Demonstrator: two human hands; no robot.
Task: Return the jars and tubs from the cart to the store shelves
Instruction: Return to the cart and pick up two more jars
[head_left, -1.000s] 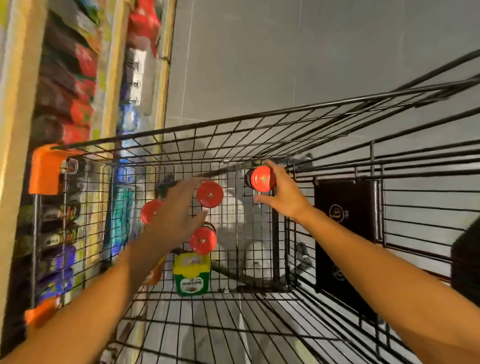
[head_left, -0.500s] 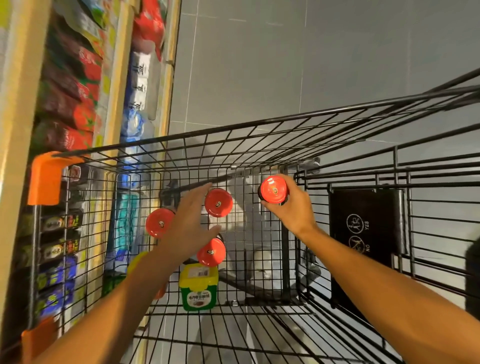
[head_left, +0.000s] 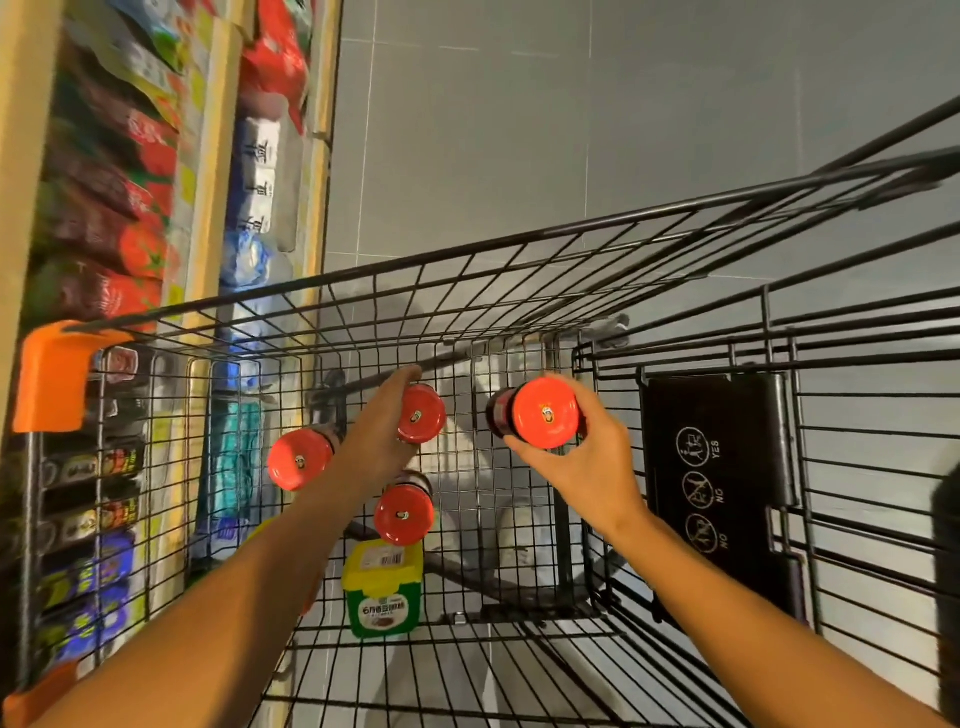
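Filling the centre of the frame, the wire cart (head_left: 467, 291) holds red-lidded jars and, at lower centre, one green tub (head_left: 383, 597). The right hand (head_left: 587, 457) grasps a lifted jar (head_left: 540, 413) around its body under the lid. The left hand (head_left: 374, 441) curls beside a standing jar (head_left: 420, 414); whether its fingers grip it cannot be told. The jars are probably glass: heavy, smooth, breakable.

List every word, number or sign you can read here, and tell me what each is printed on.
"YES", "NO", "NO": beside three round pictograms on the black cart panel.
"6" followed by Chinese characters: green label of the yellow-lidded tub; too blurred to read further, barcode digits included.
Large Chinese character, repeated: white packets on the shelf; blurred.
Red jar lids: small emblem, no legible text.
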